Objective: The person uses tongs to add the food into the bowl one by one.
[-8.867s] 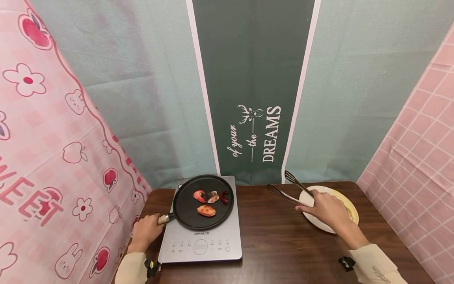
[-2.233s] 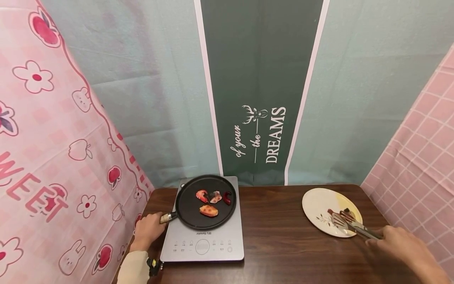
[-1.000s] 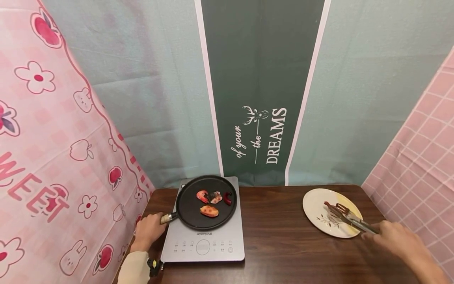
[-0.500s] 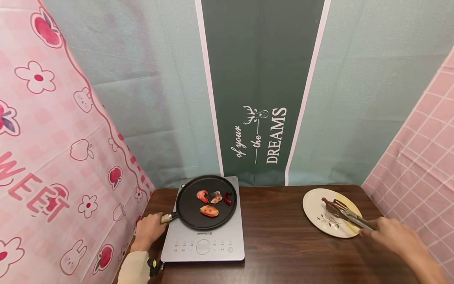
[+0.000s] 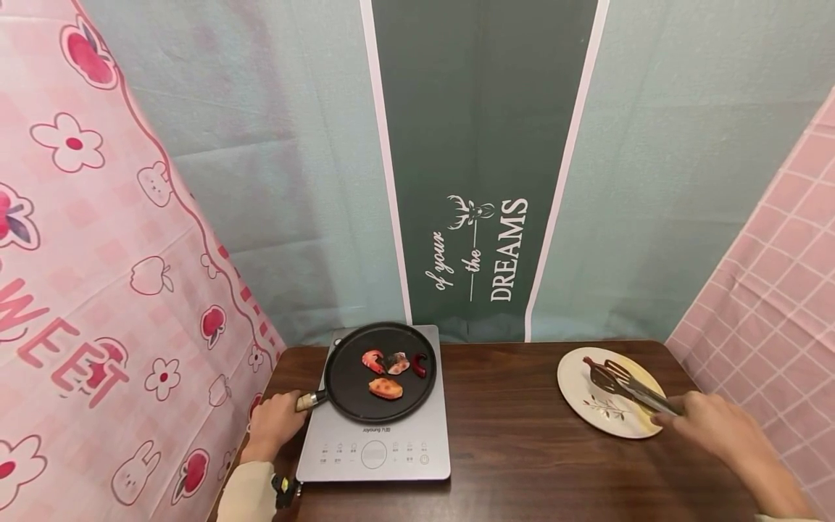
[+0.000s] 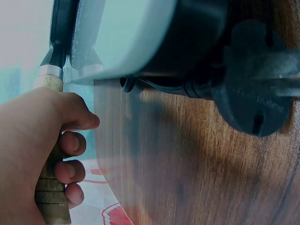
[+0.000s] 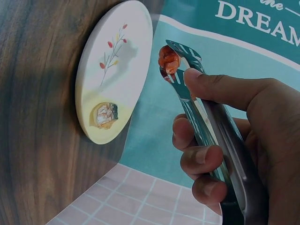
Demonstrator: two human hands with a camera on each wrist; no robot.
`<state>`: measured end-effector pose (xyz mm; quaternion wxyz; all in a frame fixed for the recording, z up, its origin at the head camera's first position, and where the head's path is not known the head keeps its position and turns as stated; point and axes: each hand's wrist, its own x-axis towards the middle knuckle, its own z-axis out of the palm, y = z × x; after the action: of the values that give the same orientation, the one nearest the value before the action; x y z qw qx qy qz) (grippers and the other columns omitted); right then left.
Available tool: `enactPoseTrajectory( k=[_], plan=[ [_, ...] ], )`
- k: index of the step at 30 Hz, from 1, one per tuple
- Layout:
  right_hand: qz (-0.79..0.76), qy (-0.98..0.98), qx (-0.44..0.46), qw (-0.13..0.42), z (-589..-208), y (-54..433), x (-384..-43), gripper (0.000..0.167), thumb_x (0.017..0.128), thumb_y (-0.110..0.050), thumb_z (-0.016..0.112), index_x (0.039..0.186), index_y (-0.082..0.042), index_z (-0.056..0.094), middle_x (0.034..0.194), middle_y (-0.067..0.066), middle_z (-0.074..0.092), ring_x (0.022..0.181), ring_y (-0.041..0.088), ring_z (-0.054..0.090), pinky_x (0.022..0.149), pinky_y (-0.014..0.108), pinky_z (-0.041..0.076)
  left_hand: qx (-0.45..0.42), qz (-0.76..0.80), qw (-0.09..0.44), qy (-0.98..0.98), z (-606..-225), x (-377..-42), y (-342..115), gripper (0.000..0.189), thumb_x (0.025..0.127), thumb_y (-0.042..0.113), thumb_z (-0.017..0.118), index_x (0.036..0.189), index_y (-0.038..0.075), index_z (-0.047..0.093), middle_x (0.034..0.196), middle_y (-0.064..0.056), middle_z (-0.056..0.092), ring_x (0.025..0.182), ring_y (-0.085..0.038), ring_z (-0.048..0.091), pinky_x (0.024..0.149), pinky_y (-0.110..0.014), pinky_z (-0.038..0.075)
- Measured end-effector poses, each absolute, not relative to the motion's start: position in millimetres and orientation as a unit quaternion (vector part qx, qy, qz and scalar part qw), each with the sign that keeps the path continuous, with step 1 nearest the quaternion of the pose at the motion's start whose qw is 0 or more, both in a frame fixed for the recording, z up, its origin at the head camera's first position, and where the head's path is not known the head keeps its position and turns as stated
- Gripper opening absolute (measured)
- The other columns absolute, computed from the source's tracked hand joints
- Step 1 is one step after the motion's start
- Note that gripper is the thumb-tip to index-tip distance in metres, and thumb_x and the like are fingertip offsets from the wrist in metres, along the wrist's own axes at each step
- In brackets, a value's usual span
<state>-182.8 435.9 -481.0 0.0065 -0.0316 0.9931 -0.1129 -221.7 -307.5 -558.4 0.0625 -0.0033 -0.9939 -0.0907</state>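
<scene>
My left hand (image 5: 277,422) grips the wooden handle (image 6: 53,213) of a round black frying pan (image 5: 352,395). The pan rests on a silver induction cooker, with a shrimp (image 5: 372,360), a fish piece (image 5: 397,362), a dark red curved piece (image 5: 420,365) and an orange-brown wing-shaped piece (image 5: 385,388) in it. My right hand (image 5: 717,428) holds metal tongs (image 5: 646,396), their slotted tips pinching a glossy reddish-brown food piece (image 7: 168,59). The tongs reach over an oval plate (image 5: 577,395). On its yellow end sits another fish piece (image 7: 105,115), hidden by the tongs in the head view.
The silver cooker (image 5: 339,467) has its control panel toward me. Brown tabletop (image 5: 499,413) lies between cooker and plate. Patterned cloths hang at left, back and right: pink (image 5: 150,275), grey-green (image 5: 483,109), pink-checked (image 5: 776,254). A black plug (image 6: 255,79) hangs near my left wrist.
Earlier the tongs were spread above the plate's left; then their tips came down on the food. Now the pinched piece has shifted up and left. My left hand stays on the handle.
</scene>
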Motion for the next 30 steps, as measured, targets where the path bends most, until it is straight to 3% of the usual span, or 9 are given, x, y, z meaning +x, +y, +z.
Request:
enactPoseTrajectory(
  k=[7,21,30],
  plan=[
    [-0.118,0.992,-0.035,-0.004,-480.8,430.3,-185.1,0.031,0.092,-0.047,0.078,0.097,-0.017,0.081,0.078,0.008,0.067,0.066,0.022,0.055,0.055,0.050,0.040,-0.002,-0.092,0.058,-0.994,-558.3,-222.0,-307.5,0.014,0.088,0.018,0.077,0.093,0.006,0.071,0.079,-0.014,0.072,0.065,-0.036,0.067,0.058,-0.053,0.049],
    [-0.117,0.992,-0.043,-0.015,-474.4,418.9,-190.6,0.031,0.089,-0.049,0.080,0.091,-0.019,0.078,0.078,0.006,0.067,0.067,0.022,0.057,0.055,0.050,0.041,-0.001,-0.093,0.051,-0.994,-558.2,-222.8,-307.0,0.016,0.088,0.020,0.077,0.096,0.007,0.072,0.080,-0.013,0.072,0.067,-0.037,0.068,0.060,-0.054,0.050],
    [-0.117,0.992,-0.046,-0.007,-469.8,409.8,-199.4,0.034,0.089,-0.052,0.079,0.094,-0.019,0.080,0.086,0.014,0.074,0.073,0.036,0.069,0.059,0.057,0.045,0.001,-0.093,0.054,-0.994,-559.6,-223.3,-307.7,0.017,0.087,0.020,0.077,0.097,0.006,0.072,0.082,-0.015,0.073,0.068,-0.040,0.069,0.060,-0.055,0.050]
  ],
)
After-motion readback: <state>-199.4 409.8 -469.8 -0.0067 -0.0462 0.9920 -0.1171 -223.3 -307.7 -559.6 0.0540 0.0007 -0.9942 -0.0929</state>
